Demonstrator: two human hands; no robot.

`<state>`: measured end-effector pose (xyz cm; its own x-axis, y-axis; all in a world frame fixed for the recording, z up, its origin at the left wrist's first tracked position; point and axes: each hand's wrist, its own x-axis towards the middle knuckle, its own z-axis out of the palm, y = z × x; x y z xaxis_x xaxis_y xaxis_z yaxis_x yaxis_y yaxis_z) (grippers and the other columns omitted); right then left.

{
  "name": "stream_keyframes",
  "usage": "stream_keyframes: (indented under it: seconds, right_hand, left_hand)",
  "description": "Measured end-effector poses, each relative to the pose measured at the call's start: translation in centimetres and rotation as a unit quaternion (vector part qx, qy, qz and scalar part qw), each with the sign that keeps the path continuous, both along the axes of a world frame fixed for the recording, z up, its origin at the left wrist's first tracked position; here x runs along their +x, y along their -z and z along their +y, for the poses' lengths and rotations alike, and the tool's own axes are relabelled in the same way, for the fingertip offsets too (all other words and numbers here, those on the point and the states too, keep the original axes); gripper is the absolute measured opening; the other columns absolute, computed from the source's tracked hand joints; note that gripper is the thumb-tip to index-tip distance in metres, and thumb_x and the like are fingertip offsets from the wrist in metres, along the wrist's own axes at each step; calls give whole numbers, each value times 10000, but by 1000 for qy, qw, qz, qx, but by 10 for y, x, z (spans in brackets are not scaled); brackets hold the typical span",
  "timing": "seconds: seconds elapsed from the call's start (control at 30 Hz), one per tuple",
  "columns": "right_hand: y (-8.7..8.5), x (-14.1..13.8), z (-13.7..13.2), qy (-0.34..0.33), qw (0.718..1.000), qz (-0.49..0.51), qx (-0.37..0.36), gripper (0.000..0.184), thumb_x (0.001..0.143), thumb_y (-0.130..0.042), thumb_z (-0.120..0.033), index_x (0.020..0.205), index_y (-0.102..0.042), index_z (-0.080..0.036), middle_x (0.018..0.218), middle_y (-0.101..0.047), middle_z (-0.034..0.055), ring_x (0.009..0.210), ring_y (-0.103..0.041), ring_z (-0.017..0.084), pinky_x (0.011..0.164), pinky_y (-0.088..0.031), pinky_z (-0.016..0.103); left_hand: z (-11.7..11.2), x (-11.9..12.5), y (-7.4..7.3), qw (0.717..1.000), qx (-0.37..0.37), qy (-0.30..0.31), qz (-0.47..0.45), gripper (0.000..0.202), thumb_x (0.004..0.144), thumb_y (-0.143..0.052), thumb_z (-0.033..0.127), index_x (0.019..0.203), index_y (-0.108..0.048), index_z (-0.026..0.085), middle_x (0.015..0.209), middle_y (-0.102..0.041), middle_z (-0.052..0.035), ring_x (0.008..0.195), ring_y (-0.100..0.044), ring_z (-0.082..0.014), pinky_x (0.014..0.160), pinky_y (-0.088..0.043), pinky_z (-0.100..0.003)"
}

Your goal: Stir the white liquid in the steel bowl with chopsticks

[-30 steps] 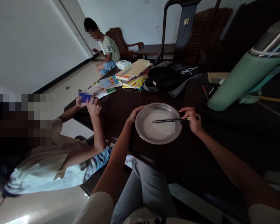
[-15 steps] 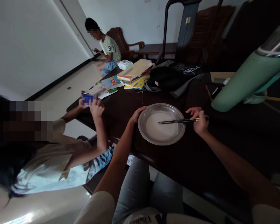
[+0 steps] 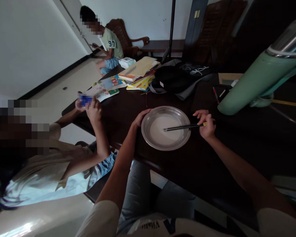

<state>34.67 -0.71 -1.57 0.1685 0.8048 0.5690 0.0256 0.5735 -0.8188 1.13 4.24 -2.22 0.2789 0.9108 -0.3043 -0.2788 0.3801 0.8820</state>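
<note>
In the head view, our left hand (image 3: 139,118) curls loosely against the rim of the metal plate (image 3: 148,138) on the dark table (image 3: 207,164). Our right hand (image 3: 206,125) pinches the chopsticks (image 3: 181,127), whose tips lie over the plate's pale middle.

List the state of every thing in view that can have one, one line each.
Metal plate: flat on the dark table, holding a white layer.
Chopsticks: paired, tips over the plate.
Right hand: grip shut on the chopsticks.
Left hand: open, fingers resting on the plate's rim.
Green flask: capped, standing on the table.
Book pile: stacked, books shut.
Blue item: held in a neighbouring person's two hands.
</note>
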Motion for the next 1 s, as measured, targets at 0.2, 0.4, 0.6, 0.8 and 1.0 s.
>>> stream_keyframes:
  seconds: [0.2,0.4,0.6,0.8,1.0]
  right_hand:
    - [-1,-3,-6,-56,993,-107,13,593,990,-392,-597,602,-701,-271,942,-746,55,997,-604,257,951,-441,473]
    - [-17,12,4,26,996,-39,76,616,1018,-375,-520,504,-592,-259,777,-706,48,924,-609,249,886,-450,458]
    - [-33,-2,-9,-102,990,-91,24,575,1001,-436,-537,543,-645,-259,703,-685,34,802,-600,218,782,-462,422]
    - [-45,8,-4,-26,992,-122,26,564,972,-470,-594,562,-669,-261,684,-649,34,781,-594,215,816,-462,433]
    - [-58,8,-6,-116,989,-93,9,582,942,-501,-631,500,-616,-270,544,-564,24,641,-551,198,753,-468,426]
  left_hand:
    - [-2,1,-3,1000,7,-8,14,382,867,-594,308,1159,-762,128,986,-800,-80,925,-736,-239,889,-532,-336]
    - [-2,1,-5,1000,3,-8,23,370,867,-592,307,1144,-768,135,981,-802,-71,944,-738,-245,912,-538,-348]
    - [-1,3,-5,1000,6,-1,27,381,869,-590,322,1152,-765,137,981,-801,-70,963,-738,-261,912,-543,-359]
    - [0,4,-4,1000,9,-3,21,358,871,-596,320,1141,-765,156,975,-800,-57,981,-735,-258,943,-533,-360]
    - [-2,6,-5,999,21,0,28,381,891,-573,305,1184,-750,137,1002,-798,-72,971,-729,-251,944,-527,-358]
